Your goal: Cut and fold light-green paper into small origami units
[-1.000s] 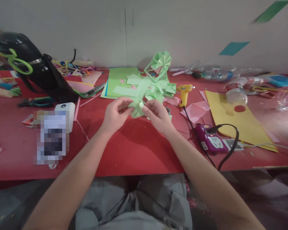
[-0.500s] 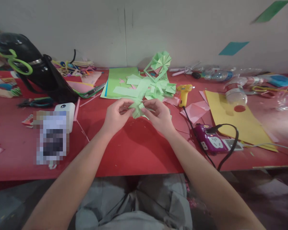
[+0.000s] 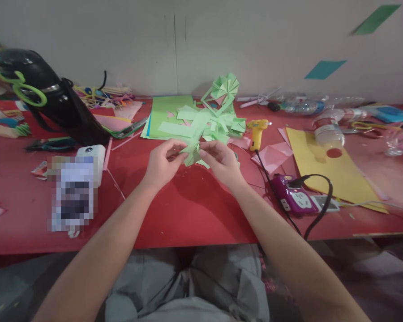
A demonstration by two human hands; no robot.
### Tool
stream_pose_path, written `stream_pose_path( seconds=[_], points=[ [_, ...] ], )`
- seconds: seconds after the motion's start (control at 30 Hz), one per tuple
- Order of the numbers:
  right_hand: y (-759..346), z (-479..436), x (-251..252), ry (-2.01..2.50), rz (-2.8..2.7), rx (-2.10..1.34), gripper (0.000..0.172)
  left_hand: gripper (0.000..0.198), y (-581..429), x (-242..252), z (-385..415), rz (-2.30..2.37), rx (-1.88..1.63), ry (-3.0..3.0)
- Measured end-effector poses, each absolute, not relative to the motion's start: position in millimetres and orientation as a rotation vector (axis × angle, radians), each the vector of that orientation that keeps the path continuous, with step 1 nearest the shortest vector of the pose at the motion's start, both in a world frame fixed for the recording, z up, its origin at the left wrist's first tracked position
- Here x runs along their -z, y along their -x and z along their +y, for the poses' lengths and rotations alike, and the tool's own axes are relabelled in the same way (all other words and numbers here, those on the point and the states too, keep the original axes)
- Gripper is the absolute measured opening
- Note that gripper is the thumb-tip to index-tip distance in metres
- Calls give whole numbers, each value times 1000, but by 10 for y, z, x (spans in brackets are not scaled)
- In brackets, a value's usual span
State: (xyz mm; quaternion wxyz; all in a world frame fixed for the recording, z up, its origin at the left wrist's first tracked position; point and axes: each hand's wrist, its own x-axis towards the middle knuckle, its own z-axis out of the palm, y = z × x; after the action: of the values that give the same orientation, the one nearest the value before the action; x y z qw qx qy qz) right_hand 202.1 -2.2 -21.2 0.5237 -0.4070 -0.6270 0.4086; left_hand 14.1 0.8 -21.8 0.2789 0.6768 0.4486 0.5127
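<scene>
Between my two hands is a small piece of folded light green paper (image 3: 192, 154), raised over the near middle of the red table (image 3: 188, 205). My left hand (image 3: 165, 162) pinches its left side between thumb and fingers. On the other side my right hand (image 3: 220, 162) has thumb and fingertips closed on its right edge. Just beyond the hands lie loose green paper strips (image 3: 176, 129) on a stack of green sheets (image 3: 161, 107). A folded green paper model with a pleated round top (image 3: 225, 87) stands behind them.
Right of my hands are a yellow glue gun (image 3: 257, 133), pink paper (image 3: 273, 155), a purple power strip (image 3: 293, 197) with cables, yellow sheets (image 3: 339, 172) and a plastic bottle (image 3: 329, 129). A black bottle (image 3: 43, 89) and a white device (image 3: 96, 156) are at left.
The folded green paper has shifted slightly in my fingers, and its right part now looks more turned up. Both hands stay almost in place.
</scene>
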Motion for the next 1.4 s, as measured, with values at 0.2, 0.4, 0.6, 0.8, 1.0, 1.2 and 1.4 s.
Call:
stream_pose_path(
  seconds=[0.2,0.4,0.6,0.8,1.0,1.2,1.4],
  points=[
    [-2026,-23,203,971,-1496,-980,27,16,-135,242,17,1194,-1368,-1831],
    [-2021,2,237,959,-1454,-1055,31,15,-139,237,11,1181,-1361,-1823],
    [-2041,35,258,959,-1459,-1143,34,15,-140,231,3,1174,-1350,-1820],
    [-2034,14,258,955,-1569,-1084,29,20,-137,251,10,1144,-1357,-1834],
    [-2018,4,312,927,-1570,-969,22,21,-127,228,1,1145,-1359,-2075],
    [-2021,-7,321,866,-1609,-950,15,19,-132,216,-12,1095,-1347,-2147],
    [-2019,-35,271,885,-1616,-950,16,18,-136,179,-29,1057,-1380,-2187]
  ],
)
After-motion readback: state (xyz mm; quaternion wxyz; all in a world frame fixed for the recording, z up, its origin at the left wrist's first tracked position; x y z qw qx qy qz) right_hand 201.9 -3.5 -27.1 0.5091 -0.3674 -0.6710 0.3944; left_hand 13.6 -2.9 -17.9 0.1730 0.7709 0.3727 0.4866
